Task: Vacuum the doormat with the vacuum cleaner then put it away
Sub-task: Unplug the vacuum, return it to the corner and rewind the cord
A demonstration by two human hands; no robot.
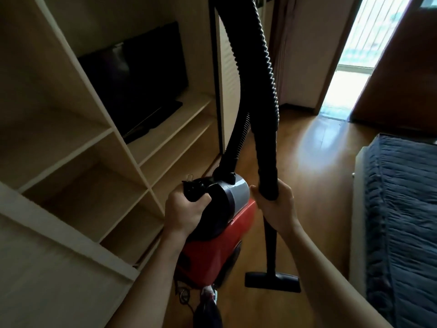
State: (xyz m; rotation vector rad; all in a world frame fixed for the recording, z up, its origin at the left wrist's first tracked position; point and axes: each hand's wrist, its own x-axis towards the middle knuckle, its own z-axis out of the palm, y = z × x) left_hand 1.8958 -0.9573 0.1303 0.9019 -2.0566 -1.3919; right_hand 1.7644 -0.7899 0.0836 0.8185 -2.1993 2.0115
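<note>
Left hand [186,209]: fingers curled round the vacuum [212,245] handle. Right hand [275,204]: fingers wrapped round the wand [269,245]. The vacuum hangs above the floor [307,162], beside the shelves [165,129]. Carry level; hold the nozzle [273,281] clear of furniture.

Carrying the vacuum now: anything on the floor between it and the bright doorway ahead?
Nothing visible: the wood floor between vacuum cleaner and doorway shows no obstacle. Shelf unit flanks the left, bed the right.

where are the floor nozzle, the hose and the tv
floor nozzle [272,281]: head view, middle of the black bar
hose [268,86]: head view, ribbed right-hand run
tv [142,76]: head view, centre of dark screen
</note>
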